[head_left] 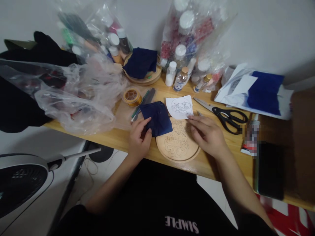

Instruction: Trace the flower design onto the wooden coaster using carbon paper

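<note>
My left hand [140, 137] pinches the near left edge of a dark blue sheet of carbon paper [158, 119] between thumb and fingers. The sheet covers the left part of a round wooden board [177, 155] that bears a flower-like line drawing. Between its fingertips my right hand [208, 132] grips the lower right corner of a white paper with a line drawing [180, 106]. That paper is above the far edge of the board, apart from my left hand. Just beyond my right hand lie scissors [223, 116] with black handles.
A spool of gold wire [132, 97] sits left of the carbon paper. Small bottles [180, 78] and bags of jars [185, 23] stand at the back. Crumpled plastic bags [81, 88] fill the left side. A tube [251, 136] and a phone [269, 170] are on the right.
</note>
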